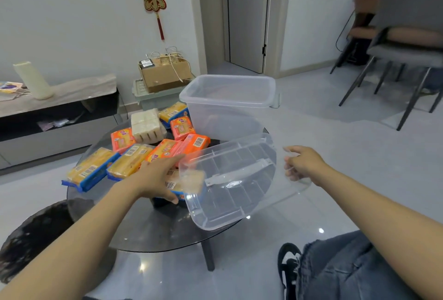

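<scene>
The clear lid [235,194] is stretched lengthwise between the hands; its edge is pinched by the right hand [303,165], while the grip of the left hand [155,177] cannot be told.

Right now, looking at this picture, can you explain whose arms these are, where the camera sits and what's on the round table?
No machine here: the two bare arms belong to a person wearing a wide-angle head camera, looking forward and down. On the round dark glass table sit orange wrapped packets, yellow wrapped packets, a white wrapped block and an open clear plastic box. The right hand pinches the rim of the clear ribbed plastic lid, tilted above the table. The left hand spreads at the lid's other end; whether it grips is unclear.
</scene>
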The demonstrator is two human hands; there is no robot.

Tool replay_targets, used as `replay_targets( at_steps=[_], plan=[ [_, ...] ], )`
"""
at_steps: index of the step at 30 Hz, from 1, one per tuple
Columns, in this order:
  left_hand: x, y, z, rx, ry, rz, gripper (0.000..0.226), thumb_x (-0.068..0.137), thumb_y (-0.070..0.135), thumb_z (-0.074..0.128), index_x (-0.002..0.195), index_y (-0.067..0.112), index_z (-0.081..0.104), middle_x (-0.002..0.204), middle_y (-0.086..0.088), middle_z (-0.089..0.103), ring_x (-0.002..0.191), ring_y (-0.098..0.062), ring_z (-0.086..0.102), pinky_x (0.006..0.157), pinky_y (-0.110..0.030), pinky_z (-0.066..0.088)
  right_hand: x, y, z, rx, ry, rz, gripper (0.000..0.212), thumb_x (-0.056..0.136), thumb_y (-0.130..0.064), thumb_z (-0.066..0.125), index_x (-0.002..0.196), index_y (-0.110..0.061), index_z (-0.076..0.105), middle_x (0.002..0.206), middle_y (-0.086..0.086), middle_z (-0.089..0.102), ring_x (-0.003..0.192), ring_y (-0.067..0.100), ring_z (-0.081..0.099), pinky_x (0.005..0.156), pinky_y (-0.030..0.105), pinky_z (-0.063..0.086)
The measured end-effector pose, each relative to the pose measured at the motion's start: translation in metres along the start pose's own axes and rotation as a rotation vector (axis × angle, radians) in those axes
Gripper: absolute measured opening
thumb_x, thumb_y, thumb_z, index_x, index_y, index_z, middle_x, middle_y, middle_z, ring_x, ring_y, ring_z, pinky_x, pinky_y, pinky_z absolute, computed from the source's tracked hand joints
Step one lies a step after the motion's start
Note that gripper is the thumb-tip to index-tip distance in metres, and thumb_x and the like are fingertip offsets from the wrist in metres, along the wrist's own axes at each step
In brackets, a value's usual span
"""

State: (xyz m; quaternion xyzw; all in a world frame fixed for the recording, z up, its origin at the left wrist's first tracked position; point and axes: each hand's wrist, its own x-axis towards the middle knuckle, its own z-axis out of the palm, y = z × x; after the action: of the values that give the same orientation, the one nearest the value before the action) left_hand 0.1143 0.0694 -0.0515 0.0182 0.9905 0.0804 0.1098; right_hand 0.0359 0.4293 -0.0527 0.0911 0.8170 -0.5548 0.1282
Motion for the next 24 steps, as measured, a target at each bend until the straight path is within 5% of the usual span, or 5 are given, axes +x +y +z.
replay_targets(
  at_steps=[7, 14, 19, 24],
  plan=[
    [-0.022, -0.018, -0.011, 0.142, 0.164, -0.074, 0.086, 0.059, 0.054, 0.074, 0.135, 0.027, 0.043, 0.122, 0.002, 0.053, 0.111, -0.017, 0.044, 0.096, -0.034, 0.038, 0.003, 0.004, 0.007, -0.077, 0.089, -0.035, 0.039, 0.092, -0.006, 0.05, 0.13, -0.018, 0.053, 0.069, 0.008, 0.056, 0.049, 0.023, 0.055, 0.042, 0.025, 0.046],
    [-0.042, -0.026, -0.041, -0.065, 0.5, -0.144, 0.071, 0.062, 0.048, 0.078, 0.123, 0.015, 0.058, 0.114, -0.008, 0.056, 0.11, -0.024, 0.043, 0.092, -0.038, 0.04, -0.007, 0.001, 0.024, -0.139, 0.104, -0.071, 0.037, 0.093, -0.008, 0.047, 0.128, -0.018, 0.053, 0.069, 0.006, 0.06, 0.048, 0.023, 0.057, 0.049, 0.028, 0.051],
    [-0.036, 0.001, -0.037, -0.098, 0.395, -0.077, 0.075, 0.06, 0.052, 0.076, 0.122, 0.016, 0.058, 0.119, -0.005, 0.055, 0.109, -0.02, 0.046, 0.09, -0.033, 0.043, -0.029, -0.01, 0.057, -0.384, -0.036, -0.13, 0.022, 0.084, -0.007, 0.049, 0.102, -0.01, 0.06, 0.08, 0.007, 0.063, 0.06, 0.022, 0.06, 0.05, 0.022, 0.047],
    [-0.028, 0.013, -0.017, -0.059, 0.233, -0.038, 0.079, 0.059, 0.057, 0.072, 0.126, 0.021, 0.051, 0.112, 0.003, 0.047, 0.099, -0.011, 0.04, 0.084, -0.025, 0.038, -0.037, -0.014, 0.069, -0.543, -0.264, -0.127, 0.014, 0.084, -0.007, 0.055, 0.082, -0.017, 0.064, 0.069, 0.001, 0.063, 0.057, 0.017, 0.061, 0.049, 0.021, 0.045]
  ],
)
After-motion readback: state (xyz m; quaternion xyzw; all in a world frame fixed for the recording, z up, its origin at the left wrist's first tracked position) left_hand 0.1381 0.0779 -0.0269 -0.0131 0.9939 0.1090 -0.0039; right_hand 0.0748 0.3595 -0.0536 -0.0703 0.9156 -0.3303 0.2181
